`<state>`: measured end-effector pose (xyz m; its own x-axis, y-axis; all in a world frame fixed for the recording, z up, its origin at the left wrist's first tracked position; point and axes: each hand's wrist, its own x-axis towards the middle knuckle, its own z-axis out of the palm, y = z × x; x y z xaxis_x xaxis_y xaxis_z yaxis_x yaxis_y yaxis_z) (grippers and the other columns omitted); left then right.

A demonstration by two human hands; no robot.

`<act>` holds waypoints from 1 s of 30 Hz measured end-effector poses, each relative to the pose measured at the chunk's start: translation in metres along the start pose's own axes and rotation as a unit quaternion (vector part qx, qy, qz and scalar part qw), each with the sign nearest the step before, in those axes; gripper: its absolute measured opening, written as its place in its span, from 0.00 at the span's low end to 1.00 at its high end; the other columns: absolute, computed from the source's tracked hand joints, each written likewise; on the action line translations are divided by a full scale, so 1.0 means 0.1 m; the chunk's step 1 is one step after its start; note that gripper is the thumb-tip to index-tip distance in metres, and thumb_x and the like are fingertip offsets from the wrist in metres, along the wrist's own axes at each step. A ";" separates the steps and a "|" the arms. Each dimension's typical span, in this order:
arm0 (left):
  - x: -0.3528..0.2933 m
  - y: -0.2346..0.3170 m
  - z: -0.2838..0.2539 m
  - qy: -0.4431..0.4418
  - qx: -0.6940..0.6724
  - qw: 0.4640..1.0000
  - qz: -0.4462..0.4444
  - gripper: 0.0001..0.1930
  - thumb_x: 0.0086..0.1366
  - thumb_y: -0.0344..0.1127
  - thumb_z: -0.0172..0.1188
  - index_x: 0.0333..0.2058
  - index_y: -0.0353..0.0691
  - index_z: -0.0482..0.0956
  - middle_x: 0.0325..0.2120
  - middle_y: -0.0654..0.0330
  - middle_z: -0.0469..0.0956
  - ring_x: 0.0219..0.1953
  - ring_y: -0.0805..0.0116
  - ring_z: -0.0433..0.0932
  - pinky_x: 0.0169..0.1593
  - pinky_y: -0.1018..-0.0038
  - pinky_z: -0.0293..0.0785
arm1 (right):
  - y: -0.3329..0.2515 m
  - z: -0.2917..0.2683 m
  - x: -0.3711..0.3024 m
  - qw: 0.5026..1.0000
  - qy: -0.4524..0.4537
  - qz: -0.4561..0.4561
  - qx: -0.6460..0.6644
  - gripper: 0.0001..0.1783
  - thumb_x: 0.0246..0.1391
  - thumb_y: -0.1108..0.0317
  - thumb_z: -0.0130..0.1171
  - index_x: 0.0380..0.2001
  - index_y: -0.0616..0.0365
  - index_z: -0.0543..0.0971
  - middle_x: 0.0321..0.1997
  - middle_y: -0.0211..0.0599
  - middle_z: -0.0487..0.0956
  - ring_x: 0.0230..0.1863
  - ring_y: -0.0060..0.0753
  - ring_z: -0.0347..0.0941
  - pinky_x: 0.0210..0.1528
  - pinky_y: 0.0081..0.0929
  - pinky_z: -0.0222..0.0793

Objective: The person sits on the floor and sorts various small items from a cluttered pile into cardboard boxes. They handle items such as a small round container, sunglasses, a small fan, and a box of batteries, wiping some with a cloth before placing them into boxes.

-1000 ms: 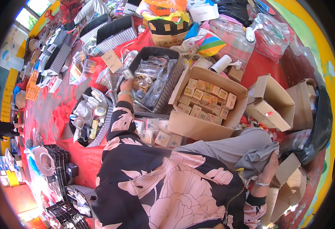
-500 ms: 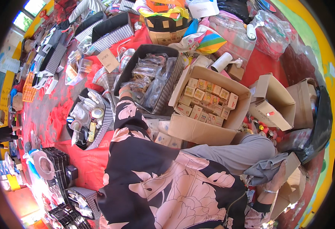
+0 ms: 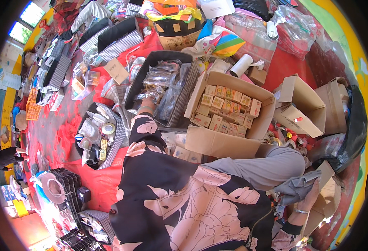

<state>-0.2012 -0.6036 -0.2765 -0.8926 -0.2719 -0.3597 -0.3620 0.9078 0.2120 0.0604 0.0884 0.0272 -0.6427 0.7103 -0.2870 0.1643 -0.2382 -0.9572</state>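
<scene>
The clear plastic packets [image 3: 161,85] are lying heaped in the dark checked basket [image 3: 187,94], which is sitting on the red floor cloth [image 3: 56,134] just left of the open cardboard box of small yellow cartons [image 3: 228,109]. In the head view, the only one, the left hand [image 3: 148,101] is reaching out along its flowered sleeve [image 3: 144,134] and sinking among the packets at the near end of that basket; compared with a second ago it is sitting deeper in the basket and nearer its middle, so the person seems to be digging for, or settling, one packet rather than lifting anything out. Its grip is probably closing round a shiny wrapped packet, yet the fingers are too small and buried to tell whether they are together or apart. The right hand [image 3: 309,196], low at the right edge, is staying where it was, its grip clamped on a grey cloth [image 3: 295,188] beside the bent knee. A second, smaller basket of jars and tubes [image 3: 98,140] is standing untouched to the left of the sleeve.
</scene>
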 end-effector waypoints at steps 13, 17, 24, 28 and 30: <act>0.09 -0.18 0.37 0.019 0.056 0.998 0.030 0.29 0.54 0.36 0.53 0.57 0.46 0.63 0.56 0.40 0.60 0.60 0.48 0.59 0.60 0.61 0.59 | 0.02 -0.33 0.02 1.000 0.010 0.012 -0.005 0.22 0.60 0.58 0.47 0.51 0.63 0.70 0.50 0.36 0.73 0.48 0.31 0.71 0.51 0.29 0.67; 0.26 -0.42 0.53 0.038 0.076 0.996 -0.001 0.22 0.57 0.41 0.52 0.51 0.43 0.67 0.51 0.43 0.66 0.55 0.49 0.64 0.55 0.59 0.64 | 0.07 -0.53 0.06 0.999 0.001 0.049 -0.009 0.21 0.59 0.58 0.47 0.50 0.61 0.70 0.47 0.36 0.75 0.46 0.32 0.73 0.48 0.30 0.70; 0.68 -0.59 0.36 0.020 0.331 0.929 0.167 0.16 0.59 0.44 0.50 0.37 0.39 0.78 0.43 0.47 0.75 0.45 0.49 0.75 0.48 0.60 0.71 | -0.39 -0.85 -0.39 0.984 0.161 -0.077 0.009 0.21 0.57 0.57 0.52 0.46 0.62 0.73 0.44 0.35 0.77 0.43 0.26 0.72 0.49 0.26 0.67; 0.55 0.44 -0.03 0.212 0.171 0.956 0.107 0.20 0.62 0.46 0.45 0.28 0.36 0.80 0.29 0.46 0.78 0.34 0.47 0.77 0.42 0.58 0.73 | -0.42 -1.33 -1.01 0.973 0.160 -0.158 0.057 0.23 0.60 0.56 0.49 0.50 0.64 0.70 0.47 0.38 0.75 0.46 0.29 0.72 0.49 0.25 0.67; 0.34 0.82 -0.23 0.325 0.123 0.924 0.161 0.24 0.64 0.47 0.43 0.23 0.32 0.80 0.25 0.45 0.78 0.31 0.48 0.77 0.39 0.57 0.72 | -0.17 -2.06 -1.11 0.968 0.164 -0.186 0.045 0.25 0.60 0.55 0.47 0.53 0.63 0.67 0.51 0.39 0.72 0.50 0.33 0.69 0.53 0.32 0.66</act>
<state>-0.2674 -0.5455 -0.2506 -0.9452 -0.0378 0.3243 -0.0495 0.9984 -0.0279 0.2835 0.1500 0.0680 -0.3703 0.9266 0.0655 -0.1084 0.0269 -0.9937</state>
